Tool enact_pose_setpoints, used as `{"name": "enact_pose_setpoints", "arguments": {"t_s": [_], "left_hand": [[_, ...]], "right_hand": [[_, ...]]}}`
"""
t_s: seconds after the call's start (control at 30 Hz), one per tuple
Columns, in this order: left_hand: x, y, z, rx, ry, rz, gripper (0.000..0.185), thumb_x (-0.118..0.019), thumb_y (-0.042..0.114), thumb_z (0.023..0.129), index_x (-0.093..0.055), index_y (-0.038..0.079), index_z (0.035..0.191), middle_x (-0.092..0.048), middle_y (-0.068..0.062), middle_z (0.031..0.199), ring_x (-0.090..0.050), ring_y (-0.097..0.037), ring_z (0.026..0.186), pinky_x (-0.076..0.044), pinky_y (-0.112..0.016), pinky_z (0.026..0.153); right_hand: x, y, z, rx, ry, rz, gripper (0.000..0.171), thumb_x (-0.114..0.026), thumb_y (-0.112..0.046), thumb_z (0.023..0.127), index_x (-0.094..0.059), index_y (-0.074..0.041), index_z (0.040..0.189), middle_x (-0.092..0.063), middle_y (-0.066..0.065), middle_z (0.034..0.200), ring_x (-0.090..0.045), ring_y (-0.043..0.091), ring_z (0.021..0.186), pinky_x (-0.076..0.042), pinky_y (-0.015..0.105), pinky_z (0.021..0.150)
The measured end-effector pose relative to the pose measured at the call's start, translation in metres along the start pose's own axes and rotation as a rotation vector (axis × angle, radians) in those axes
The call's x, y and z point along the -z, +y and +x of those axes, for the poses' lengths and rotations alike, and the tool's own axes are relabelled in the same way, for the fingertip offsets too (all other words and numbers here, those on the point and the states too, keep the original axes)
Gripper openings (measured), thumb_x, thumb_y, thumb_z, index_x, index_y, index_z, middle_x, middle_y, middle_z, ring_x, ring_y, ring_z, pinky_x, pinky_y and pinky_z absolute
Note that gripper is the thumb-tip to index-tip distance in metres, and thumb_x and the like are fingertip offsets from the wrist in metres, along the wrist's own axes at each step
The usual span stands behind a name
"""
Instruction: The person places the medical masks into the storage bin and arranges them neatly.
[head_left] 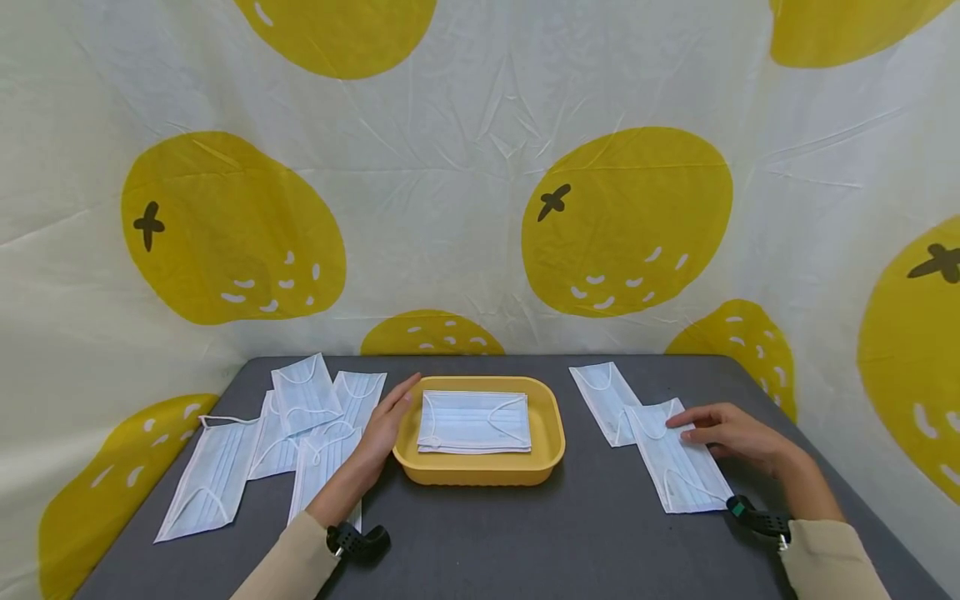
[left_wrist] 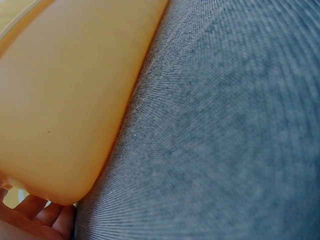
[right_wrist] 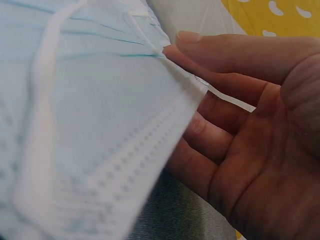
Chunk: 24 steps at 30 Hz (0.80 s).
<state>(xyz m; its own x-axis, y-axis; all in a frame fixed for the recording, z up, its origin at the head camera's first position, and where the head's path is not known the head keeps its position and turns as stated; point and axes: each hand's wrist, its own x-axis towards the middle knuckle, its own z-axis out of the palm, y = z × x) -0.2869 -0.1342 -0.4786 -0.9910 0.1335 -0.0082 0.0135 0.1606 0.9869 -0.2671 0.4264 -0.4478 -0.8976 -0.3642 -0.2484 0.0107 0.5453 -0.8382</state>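
Observation:
My left hand (head_left: 381, 427) rests against the left side of a yellow plastic basket (head_left: 480, 473), its fingers along the rim. In the left wrist view, the fingers (left_wrist: 47, 216) meet the basket's rounded corner. Inside lies a small stack of light-blue face masks (head_left: 474, 423) with white ear loops. At the right, my right hand (head_left: 750, 435) holds the right edge of a face mask (head_left: 675, 467), index finger and thumb over its upper part. In the right wrist view, the mask's pleated edge (right_wrist: 125, 90) hides some fingertips.
Another face mask (head_left: 603, 400) lies behind the one at my right hand, partly overlapped. Several masks (head_left: 217, 471) are spread over the left of the dark grey table (head_left: 570, 533), some under my left forearm. A white cloth with yellow fruit prints (head_left: 626, 225) hangs behind.

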Motion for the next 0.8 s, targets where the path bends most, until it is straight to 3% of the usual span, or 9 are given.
{"name": "enact_pose_setpoints", "arguments": {"t_s": [0.4,0.57,0.8], "left_hand": [[-0.0001,0.0012,-0.0001,0.0,0.0,0.0,0.047,-0.037,0.034,0.113,-0.04,0.027,0.159,-0.03,-0.005,0.17,-0.022,-0.03,0.16,-0.016,-0.053,0.13],[-0.0002,0.001,0.0001,0.0,0.0,-0.002,0.047,-0.037,0.034,0.113,-0.04,0.027,0.159,-0.031,-0.005,0.17,-0.023,-0.029,0.16,-0.017,-0.053,0.13],[0.0007,-0.0008,0.0011,-0.004,-0.004,-0.005,0.047,-0.037,0.035,0.113,-0.04,0.027,0.159,-0.031,-0.005,0.17,-0.022,-0.029,0.16,-0.015,-0.053,0.13]], "right_hand": [[-0.0024,0.0039,0.0049,-0.056,0.07,-0.007,0.048,-0.068,-0.021,0.099,-0.06,0.002,0.14,-0.051,0.03,0.149,-0.056,0.017,0.104,-0.053,0.034,0.081],[-0.0012,0.0033,0.0042,-0.037,0.013,0.015,0.051,-0.068,-0.019,0.098,-0.057,0.002,0.143,-0.043,0.032,0.153,-0.058,0.017,0.107,-0.058,0.035,0.085],[0.0007,0.0011,0.0022,-0.009,-0.058,0.003,0.053,-0.07,-0.018,0.095,-0.058,-0.001,0.143,-0.044,0.03,0.148,-0.057,0.017,0.107,-0.059,0.033,0.086]]}}
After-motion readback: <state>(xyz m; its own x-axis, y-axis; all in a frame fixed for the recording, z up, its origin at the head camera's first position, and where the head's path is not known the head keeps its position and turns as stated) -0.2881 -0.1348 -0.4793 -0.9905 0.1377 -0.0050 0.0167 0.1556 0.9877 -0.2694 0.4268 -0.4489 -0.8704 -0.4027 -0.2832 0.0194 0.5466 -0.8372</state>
